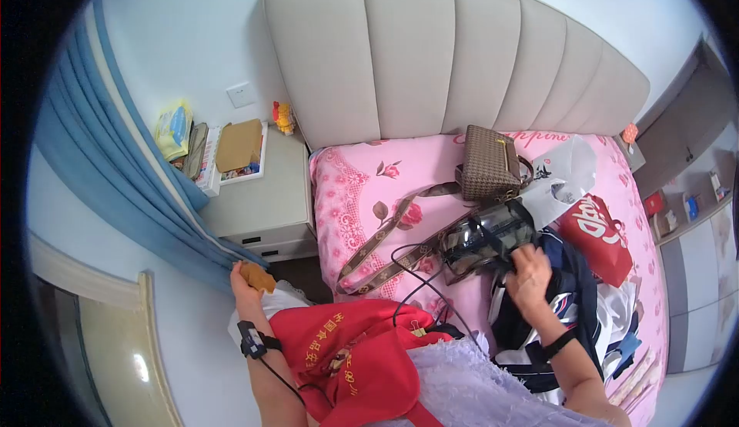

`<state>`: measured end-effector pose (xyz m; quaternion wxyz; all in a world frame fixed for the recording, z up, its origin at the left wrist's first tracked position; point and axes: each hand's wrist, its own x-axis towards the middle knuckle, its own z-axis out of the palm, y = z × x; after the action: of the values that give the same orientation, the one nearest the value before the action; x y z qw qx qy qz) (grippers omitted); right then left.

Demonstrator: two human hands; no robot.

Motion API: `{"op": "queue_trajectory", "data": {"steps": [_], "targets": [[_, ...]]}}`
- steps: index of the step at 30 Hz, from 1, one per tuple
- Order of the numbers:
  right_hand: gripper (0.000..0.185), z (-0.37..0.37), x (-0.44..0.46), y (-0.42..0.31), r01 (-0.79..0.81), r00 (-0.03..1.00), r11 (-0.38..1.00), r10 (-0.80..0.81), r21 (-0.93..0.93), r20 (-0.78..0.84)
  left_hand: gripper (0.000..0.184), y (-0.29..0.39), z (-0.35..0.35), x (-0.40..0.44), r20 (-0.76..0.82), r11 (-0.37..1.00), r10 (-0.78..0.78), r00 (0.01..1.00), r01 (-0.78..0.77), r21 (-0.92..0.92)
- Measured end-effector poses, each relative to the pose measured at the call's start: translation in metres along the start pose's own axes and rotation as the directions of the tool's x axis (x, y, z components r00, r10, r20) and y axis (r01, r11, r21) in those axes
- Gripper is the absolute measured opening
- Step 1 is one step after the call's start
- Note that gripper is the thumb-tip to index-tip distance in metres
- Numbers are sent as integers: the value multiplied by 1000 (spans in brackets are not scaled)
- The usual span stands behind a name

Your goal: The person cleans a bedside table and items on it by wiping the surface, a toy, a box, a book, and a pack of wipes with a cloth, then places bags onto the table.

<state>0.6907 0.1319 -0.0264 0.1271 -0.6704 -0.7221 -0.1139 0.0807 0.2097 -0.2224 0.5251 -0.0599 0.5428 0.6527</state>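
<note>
My left hand (245, 277) is at the lower left, fingers closed round a crumpled orange-brown item (259, 277), beside the blue curtain. My right hand (531, 277) is over the bed, its fingers bent against the lower right edge of a clear bag with black trim (489, 238); whether they grip its black strap is hard to tell. Just behind the clear bag stands a brown patterned handbag (489, 162) with a long strap (375, 254) lying on the pink sheet. Beneath my right forearm is a heap of dark and white clothes (589, 304). Red cloth with yellow characters (339, 350) hangs over my front.
A white plastic bag (566, 177) and a red bag (599, 238) lie on the bed's right side. At the left, a nightstand (269, 204) holds boxes, a yellow packet and a small toy (284, 118). A padded headboard (416, 50) rises behind the bed. Black cables cross the strap.
</note>
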Motion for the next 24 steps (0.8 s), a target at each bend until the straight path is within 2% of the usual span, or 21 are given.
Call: {"op": "queue_trajectory", "data": {"steps": [1,2,3,4,5,6,7,8,9,10,11,13,15,17,19,21,23,24], "targets": [[32,-15,17,10,87,986,995,-92,-42,-137,20,-2,-2,0,14,1000,0,1000,0,-13],[31,-43,38,13,133,973,982,-156,-135,-168,20,-6,-3,3,30,1000,-5,1000,6,-20],[32,-51,53,38,72,981,984,-100,-165,-163,20,-8,-4,9,41,1000,-7,999,9,-29],[30,-74,78,34,90,935,991,-119,-100,-333,20,-9,-8,13,46,999,-2,999,5,-45],[24,-88,101,30,73,921,994,-97,-77,-378,20,-13,-12,19,35,999,-14,999,15,-48],[17,-92,117,40,138,909,981,-179,-133,-376,19,-16,-12,25,22,998,-13,1000,14,-68],[13,-68,128,75,-36,988,921,91,387,-125,18,-16,-11,26,6,995,-11,1000,11,-100],[9,-61,146,91,-174,985,743,126,646,121,17,-15,-9,21,6,990,-14,1000,15,-138],[6,-55,158,93,-172,985,704,124,689,118,17,-17,-4,14,7,983,-22,1000,22,-180],[6,-76,170,53,-146,988,645,127,750,83,16,-18,2,9,12,975,-30,999,32,-219],[7,-89,181,29,-10,999,679,43,734,-25,16,-21,3,11,17,966,-30,999,34,-258],[13,-101,211,14,66,958,650,171,757,-230,16,-22,1,16,42,960,-45,998,54,-274],[21,-135,257,23,114,978,548,85,829,-190,16,-20,9,8,-54,966,-22,998,7,-259],[26,-169,299,-7,150,945,523,174,839,-277,17,-20,14,4,-78,969,-40,996,19,-248],[21,-224,324,-52,3,999,449,-37,893,15,17,-17,15,1,-53,962,-78,996,61,-265],[20,-244,342,-98,-34,984,489,-137,872,115,19,-13,19,-5,-72,963,-100,992,78,-257],[26,-251,351,-132,7,944,421,-302,907,133,20,-14,19,-7,-79,965,-104,991,81,-248],[25,-254,352,-153,-24,925,373,-344,927,162,21,-15,18,-6,-74,966,-103,992,82,-243]]}}
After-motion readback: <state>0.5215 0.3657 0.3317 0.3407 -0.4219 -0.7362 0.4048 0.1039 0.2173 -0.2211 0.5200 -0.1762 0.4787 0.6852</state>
